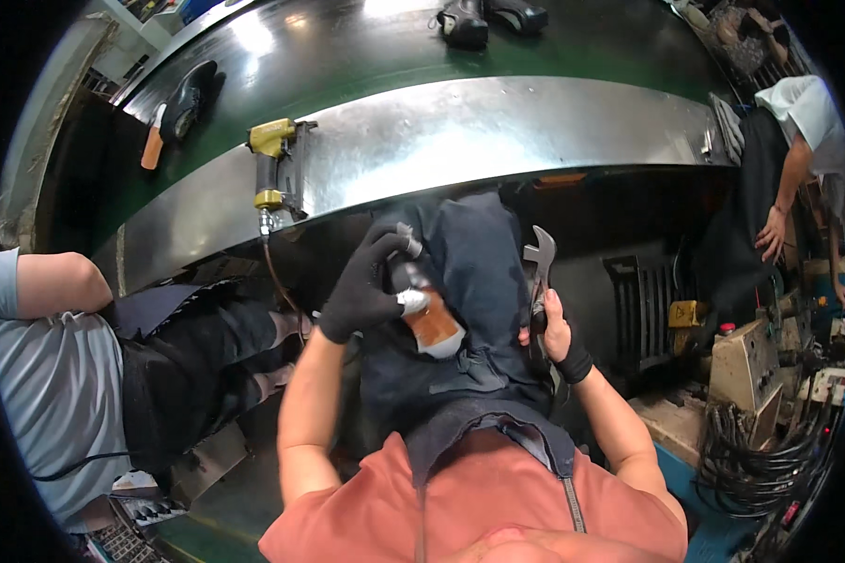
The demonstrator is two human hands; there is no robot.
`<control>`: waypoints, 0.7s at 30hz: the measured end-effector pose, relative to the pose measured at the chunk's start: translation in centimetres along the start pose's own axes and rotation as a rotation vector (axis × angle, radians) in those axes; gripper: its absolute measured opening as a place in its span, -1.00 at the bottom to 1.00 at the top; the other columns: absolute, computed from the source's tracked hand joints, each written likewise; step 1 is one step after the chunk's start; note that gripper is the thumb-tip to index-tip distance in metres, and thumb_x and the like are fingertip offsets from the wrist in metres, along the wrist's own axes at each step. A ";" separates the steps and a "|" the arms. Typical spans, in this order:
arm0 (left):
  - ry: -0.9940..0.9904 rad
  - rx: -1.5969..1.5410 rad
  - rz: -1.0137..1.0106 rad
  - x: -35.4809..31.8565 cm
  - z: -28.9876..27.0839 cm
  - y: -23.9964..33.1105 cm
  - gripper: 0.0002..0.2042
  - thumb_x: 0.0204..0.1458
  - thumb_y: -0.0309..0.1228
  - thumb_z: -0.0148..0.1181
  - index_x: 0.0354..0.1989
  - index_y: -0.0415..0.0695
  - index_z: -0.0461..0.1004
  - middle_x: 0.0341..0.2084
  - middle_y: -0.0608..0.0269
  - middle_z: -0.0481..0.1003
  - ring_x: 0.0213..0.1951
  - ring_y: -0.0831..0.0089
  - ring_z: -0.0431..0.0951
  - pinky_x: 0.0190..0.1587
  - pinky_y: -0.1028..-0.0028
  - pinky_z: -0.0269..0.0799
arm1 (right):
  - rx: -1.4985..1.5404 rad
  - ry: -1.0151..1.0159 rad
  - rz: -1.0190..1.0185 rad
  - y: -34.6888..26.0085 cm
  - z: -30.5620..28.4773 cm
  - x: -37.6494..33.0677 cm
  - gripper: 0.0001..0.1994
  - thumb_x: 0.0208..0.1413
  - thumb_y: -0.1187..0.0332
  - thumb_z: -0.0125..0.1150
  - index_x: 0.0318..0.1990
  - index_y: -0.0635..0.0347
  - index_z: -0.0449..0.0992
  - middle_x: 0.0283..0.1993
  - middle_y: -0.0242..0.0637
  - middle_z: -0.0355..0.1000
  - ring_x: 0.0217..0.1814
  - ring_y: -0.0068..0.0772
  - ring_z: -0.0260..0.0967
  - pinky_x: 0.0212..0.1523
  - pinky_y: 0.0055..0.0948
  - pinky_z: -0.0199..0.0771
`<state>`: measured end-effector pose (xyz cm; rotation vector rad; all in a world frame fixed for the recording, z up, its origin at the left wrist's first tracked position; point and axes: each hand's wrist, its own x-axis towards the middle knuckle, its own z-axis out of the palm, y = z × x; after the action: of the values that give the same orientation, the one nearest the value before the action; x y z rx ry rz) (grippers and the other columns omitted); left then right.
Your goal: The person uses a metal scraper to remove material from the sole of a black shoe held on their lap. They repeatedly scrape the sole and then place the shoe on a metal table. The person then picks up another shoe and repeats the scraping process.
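Note:
My left hand [359, 289], in a black glove with white-wrapped fingertips, is closed round a shoe on a last over my lap. The shoe's upper part is dark and partly hidden by the fingers; the orange-brown part of the last [434, 324] with a pale end points toward me. In my right hand [556, 330], bare-fingered with a black wristband, is a pair of lasting pincers [540, 255], its curved metal head pointing away from me. The fingers are wrapped round its handles. The pincers are apart from the shoe, to its right.
A yellow-and-black pneumatic stapler [272, 169] with a hose lies on the metal ledge [422, 131]. Black shoes [465, 23] and a shoe on an orange last [188, 103] rest on the green belt. Co-workers sit at left [56, 366] and right [803, 122]. A machine [746, 361] with cables stands right.

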<state>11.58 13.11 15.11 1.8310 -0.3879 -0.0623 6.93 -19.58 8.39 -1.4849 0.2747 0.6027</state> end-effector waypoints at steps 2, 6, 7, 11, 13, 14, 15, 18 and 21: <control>0.207 -0.040 0.142 0.3 3.8 -2.1 -0.56 -0.31 -0.44 0.42 -0.15 -0.19 0.48 -0.03 0.10 0.42 0.18 0.16 0.31 0.22 0.25 0.18 | -0.003 -0.051 -0.051 -1.0 1.0 -2.1 -0.38 0.30 -0.15 -0.38 -0.43 0.21 0.43 -0.60 -0.31 0.38 -0.53 -0.46 0.36 -0.38 -0.48 0.40; 0.213 0.238 0.190 1.3 5.8 -1.2 -0.69 -0.16 -0.50 0.31 -0.16 -0.21 0.51 -0.09 0.03 0.50 0.12 0.07 0.39 0.21 0.23 0.23 | -0.180 -0.153 -0.038 -2.7 2.5 -5.5 -0.45 0.35 -0.05 -0.37 -0.41 0.20 0.42 -0.58 -0.38 0.39 -0.54 -0.53 0.34 -0.40 -0.52 0.38; 0.188 0.327 0.190 1.5 5.6 -1.2 -0.72 -0.13 -0.52 0.29 -0.17 -0.21 0.52 -0.11 0.02 0.51 0.10 0.06 0.42 0.20 0.23 0.25 | -0.158 -0.187 -0.002 -2.9 3.1 -5.9 -0.46 0.35 -0.03 -0.36 -0.40 0.20 0.41 -0.58 -0.39 0.38 -0.54 -0.54 0.34 -0.40 -0.53 0.38; 0.178 0.185 0.073 3.1 3.5 -2.7 -0.70 0.16 -0.26 0.02 -0.30 -0.24 0.58 -0.20 0.05 0.57 -0.09 0.18 0.54 0.06 0.27 0.35 | -0.163 -0.350 -0.042 -2.1 4.7 -5.1 -0.54 0.36 0.03 -0.29 -0.33 0.20 0.42 -0.48 -0.39 0.40 -0.45 -0.56 0.33 -0.32 -0.53 0.39; 0.141 -0.048 0.083 3.7 3.2 -4.8 -0.68 0.14 -0.21 0.02 -0.31 -0.23 0.57 -0.23 0.13 0.55 -0.14 0.22 0.53 -0.01 0.29 0.39 | -0.118 -0.383 -0.156 -0.4 5.7 -3.1 -0.55 0.36 0.05 -0.28 -0.30 0.23 0.43 -0.45 -0.40 0.38 -0.40 -0.56 0.31 -0.25 -0.54 0.36; 0.123 -0.165 0.083 3.7 3.3 -5.9 -0.66 0.13 -0.18 0.01 -0.31 -0.23 0.57 -0.24 0.17 0.55 -0.16 0.25 0.53 -0.05 0.29 0.41 | -0.123 -0.389 -0.125 -0.6 6.1 -2.0 -0.54 0.36 0.05 -0.29 -0.29 0.24 0.43 -0.45 -0.41 0.37 -0.38 -0.55 0.30 -0.22 -0.54 0.34; 0.175 -0.433 -0.031 3.8 4.2 -6.0 -0.50 0.17 0.00 -0.12 -0.36 -0.23 0.56 -0.29 0.22 0.53 -0.14 0.31 0.50 -0.02 0.30 0.37 | -0.132 -0.388 -0.092 -0.6 6.4 -1.0 -0.54 0.37 0.06 -0.29 -0.28 0.26 0.43 -0.45 -0.42 0.36 -0.36 -0.55 0.29 -0.19 -0.55 0.33; 0.234 -0.232 -0.005 3.8 6.0 -6.8 -0.34 0.18 0.16 -0.30 -0.41 -0.22 0.53 -0.32 0.18 0.52 -0.12 0.34 0.47 0.03 0.34 0.32 | 0.116 -0.407 -0.101 -1.0 7.9 1.1 -0.55 0.36 0.05 -0.28 -0.31 0.24 0.41 -0.48 -0.44 0.32 -0.41 -0.59 0.26 -0.29 -0.56 0.30; 0.202 -0.387 -0.040 3.8 6.0 -7.6 -0.27 0.15 0.25 -0.36 -0.47 -0.22 0.50 -0.36 0.17 0.51 -0.16 0.33 0.46 -0.01 0.31 0.31 | 0.165 -0.484 0.207 -4.9 7.2 0.3 -0.56 0.34 0.02 -0.25 -0.34 0.19 0.39 -0.51 -0.45 0.30 -0.46 -0.62 0.25 -0.40 -0.52 0.28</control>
<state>15.49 8.27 6.72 1.4463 -0.1806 0.0192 8.46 -12.33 13.03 -1.1182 0.0963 1.0570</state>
